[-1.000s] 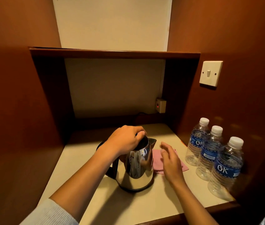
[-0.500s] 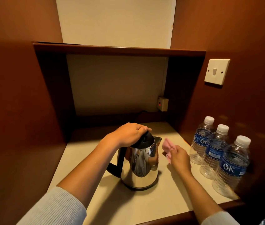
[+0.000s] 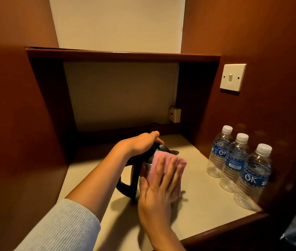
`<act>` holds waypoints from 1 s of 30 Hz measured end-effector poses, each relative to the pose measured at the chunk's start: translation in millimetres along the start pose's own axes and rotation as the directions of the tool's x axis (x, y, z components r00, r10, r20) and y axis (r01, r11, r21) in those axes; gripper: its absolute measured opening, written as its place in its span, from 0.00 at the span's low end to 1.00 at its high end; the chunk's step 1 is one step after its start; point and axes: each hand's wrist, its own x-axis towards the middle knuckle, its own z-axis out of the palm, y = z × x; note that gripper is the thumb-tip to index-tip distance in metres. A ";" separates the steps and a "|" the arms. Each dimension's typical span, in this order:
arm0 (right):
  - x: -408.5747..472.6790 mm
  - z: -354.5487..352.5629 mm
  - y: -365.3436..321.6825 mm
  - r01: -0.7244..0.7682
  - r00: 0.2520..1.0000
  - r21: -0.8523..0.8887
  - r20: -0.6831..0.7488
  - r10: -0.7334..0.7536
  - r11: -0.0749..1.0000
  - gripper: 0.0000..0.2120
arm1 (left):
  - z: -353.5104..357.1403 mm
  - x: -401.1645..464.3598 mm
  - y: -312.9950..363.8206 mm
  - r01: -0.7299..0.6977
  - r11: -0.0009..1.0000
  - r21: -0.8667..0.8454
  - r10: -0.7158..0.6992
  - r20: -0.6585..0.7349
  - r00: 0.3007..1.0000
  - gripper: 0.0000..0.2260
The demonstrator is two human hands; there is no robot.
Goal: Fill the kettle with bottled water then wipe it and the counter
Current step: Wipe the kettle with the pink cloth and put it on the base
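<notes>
A hotel-room tea nook: wood-panelled alcove, kettle (image 3: pixel 136 178), three water bottles (image 3: pixel 234 160), wall switch (image 3: pixel 232 77) beside the bench (image 3: pixel 198 205).

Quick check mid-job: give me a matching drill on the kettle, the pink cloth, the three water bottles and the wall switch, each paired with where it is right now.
Column 1:
1. kettle
2. pink cloth
3. water bottles
4. wall switch

Column 2:
A. in a row along the right edge of the counter, caps on
B. on the brown panel above the bottles
C. pressed flat against the kettle's side by the right hand
D. mid-counter, its top gripped by the left hand

Pairs: 1-D, 2-C, 3-A, 4-B
</notes>
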 end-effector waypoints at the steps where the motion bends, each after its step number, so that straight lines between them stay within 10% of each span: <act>1: -2.4 5.0 -0.9 0.046 0.999 -0.082 -0.003 -0.046 0.996 0.37 | -1.5 0.8 -0.3 0.010 1.000 -0.007 -0.010 0.012 1.000 0.27; 5: -13.9 13.2 30.2 0.378 0.926 -0.324 0.141 -0.351 0.867 0.37 | -1.9 -2.1 1.0 0.002 1.000 -0.017 -0.001 0.033 0.999 0.27; 13: 11.9 -34.8 119.8 0.886 0.463 -0.300 0.514 -0.722 0.354 0.26 | 0.1 -6.9 -3.4 -0.056 0.997 0.046 0.055 0.017 0.998 0.25; 21: -11.0 -21.2 80.5 0.377 0.849 0.015 0.394 -0.352 0.926 0.39 | 4.5 -6.8 -2.1 -0.096 0.985 0.142 0.101 -0.030 0.994 0.23; 30: 28.1 -27.8 30.2 -0.242 0.952 0.445 0.279 0.123 0.862 0.36 | 19.9 -9.9 -0.2 -0.079 0.967 0.243 0.122 -0.169 0.978 0.21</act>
